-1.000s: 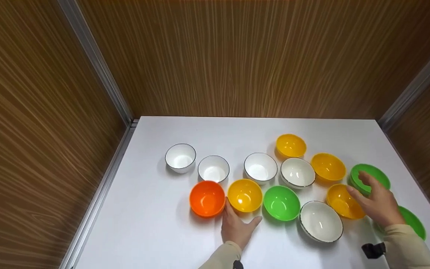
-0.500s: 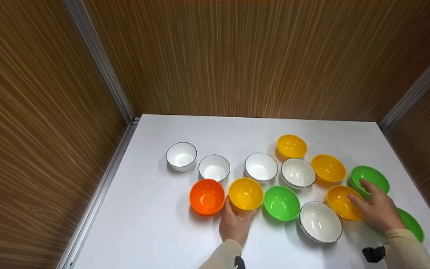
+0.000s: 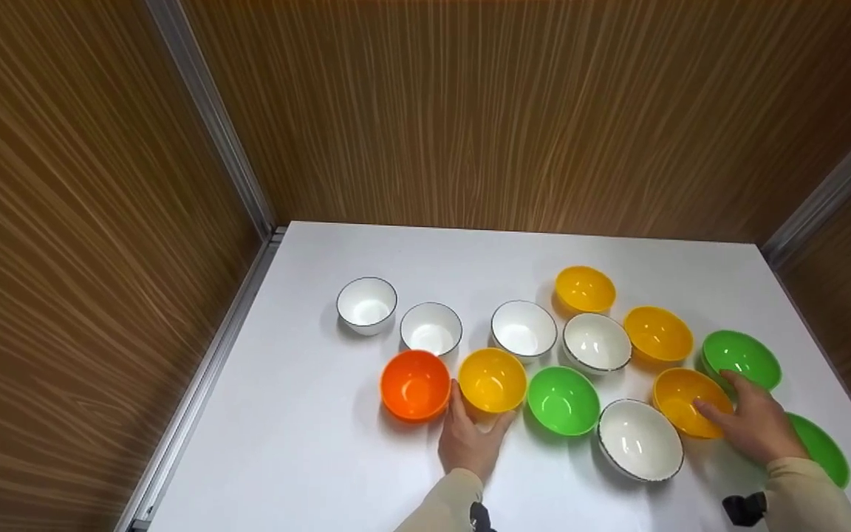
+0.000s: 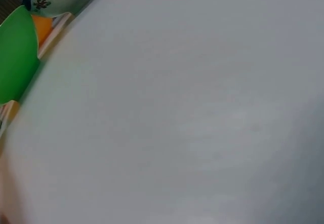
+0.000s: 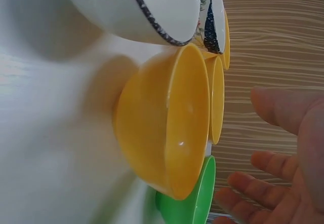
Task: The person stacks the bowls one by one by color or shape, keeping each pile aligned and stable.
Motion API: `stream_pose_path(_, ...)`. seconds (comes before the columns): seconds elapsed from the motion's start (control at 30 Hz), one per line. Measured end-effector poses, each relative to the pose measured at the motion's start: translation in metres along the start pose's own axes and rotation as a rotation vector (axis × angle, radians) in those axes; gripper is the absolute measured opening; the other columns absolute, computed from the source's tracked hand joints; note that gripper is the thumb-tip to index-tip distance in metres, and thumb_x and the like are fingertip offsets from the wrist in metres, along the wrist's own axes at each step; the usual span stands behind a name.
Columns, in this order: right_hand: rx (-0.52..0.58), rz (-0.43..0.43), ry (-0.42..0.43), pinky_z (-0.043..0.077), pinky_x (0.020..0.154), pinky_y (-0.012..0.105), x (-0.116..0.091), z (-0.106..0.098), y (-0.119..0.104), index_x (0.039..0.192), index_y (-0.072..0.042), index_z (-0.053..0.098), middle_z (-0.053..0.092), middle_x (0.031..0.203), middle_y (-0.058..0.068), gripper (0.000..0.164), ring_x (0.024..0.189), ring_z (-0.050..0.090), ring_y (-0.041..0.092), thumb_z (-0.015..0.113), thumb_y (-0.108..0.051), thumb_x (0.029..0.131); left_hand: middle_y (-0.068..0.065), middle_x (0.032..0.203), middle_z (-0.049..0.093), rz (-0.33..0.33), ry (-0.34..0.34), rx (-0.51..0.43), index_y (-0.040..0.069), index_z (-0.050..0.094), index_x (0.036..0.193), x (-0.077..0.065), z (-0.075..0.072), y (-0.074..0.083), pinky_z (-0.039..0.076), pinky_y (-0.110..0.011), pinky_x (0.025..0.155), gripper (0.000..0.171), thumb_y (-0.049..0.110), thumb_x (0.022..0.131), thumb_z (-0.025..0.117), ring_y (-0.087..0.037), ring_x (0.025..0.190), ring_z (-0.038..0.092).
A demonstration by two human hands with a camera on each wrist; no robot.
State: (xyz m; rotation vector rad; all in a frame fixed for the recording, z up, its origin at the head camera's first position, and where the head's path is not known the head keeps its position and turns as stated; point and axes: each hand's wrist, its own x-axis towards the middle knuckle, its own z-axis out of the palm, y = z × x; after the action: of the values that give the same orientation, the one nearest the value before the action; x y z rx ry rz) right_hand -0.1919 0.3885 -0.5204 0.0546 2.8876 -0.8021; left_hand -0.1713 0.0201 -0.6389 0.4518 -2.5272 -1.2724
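Note:
My left hand (image 3: 471,443) grips the near side of a yellow bowl (image 3: 493,378), fingers at its left and thumb at its lower right. An orange bowl (image 3: 415,386) stands close on the left, a green bowl (image 3: 564,401) on the right. In the left wrist view, the side of a green bowl (image 4: 17,57) shows and the hand is nearly out of frame. Above another yellow bowl (image 5: 152,122) hovers my right hand (image 3: 754,423), its thumb and fingers spread apart and nothing between them; a gap separates hand and bowl in the right wrist view.
Several white bowls with dark rims, including one near the front (image 3: 640,441), stand on the white table (image 3: 285,443). Two more yellow bowls (image 3: 658,335) lie back right. Green bowls (image 3: 743,358) sit along the right edge. Wood-grain panels (image 3: 514,111) enclose the table.
My left thumb has closed in against the yellow bowl, where it stood apart before. The right hand has lowered slightly toward its yellow bowl. The head view has shifted a little.

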Motion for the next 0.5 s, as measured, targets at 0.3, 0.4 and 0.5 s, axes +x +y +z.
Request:
stream_pose_path(0.3,-0.062,-0.102,0.017,0.025,0.087,0.070,-0.001,0.008,0.006,0.134,0.014,0.026,0.029,0.127,0.043,0.085,0.111,0.029,0.059,0.059,-0.047,0.084,-0.001,0.137,0.043,0.015,0.014,0.014,0.016,0.029,0.142,0.000,0.002,0.000,0.042,-0.035,0.094,0.102,0.074,0.063,0.058,-0.016,0.116,0.048)
stream_pose_path(0.4,-0.086,-0.105,0.006,0.025,0.087,0.071,0.000,0.011,0.007,0.136,0.012,0.024,0.028,0.127,0.043,0.090,0.111,0.029,0.060,0.060,-0.050,0.082,-0.001,0.135,0.045,0.012,0.021,0.013,0.016,0.030,0.141,-0.001,0.001,-0.001,0.043,-0.035,0.093,0.101,0.074,0.063,0.059,-0.016,0.113,0.050)
stream_pose_path(0.5,-0.093,-0.108,-0.012,0.023,0.087,0.072,0.002,0.013,0.007,0.139,0.009,0.020,0.026,0.129,0.042,0.094,0.111,0.027,0.061,0.062,-0.051,0.080,-0.001,0.136,0.044,0.008,0.025,0.020,0.016,0.029,0.141,-0.002,0.001,-0.001,0.043,-0.035,0.093,0.102,0.072,0.062,0.063,-0.016,0.114,0.049)
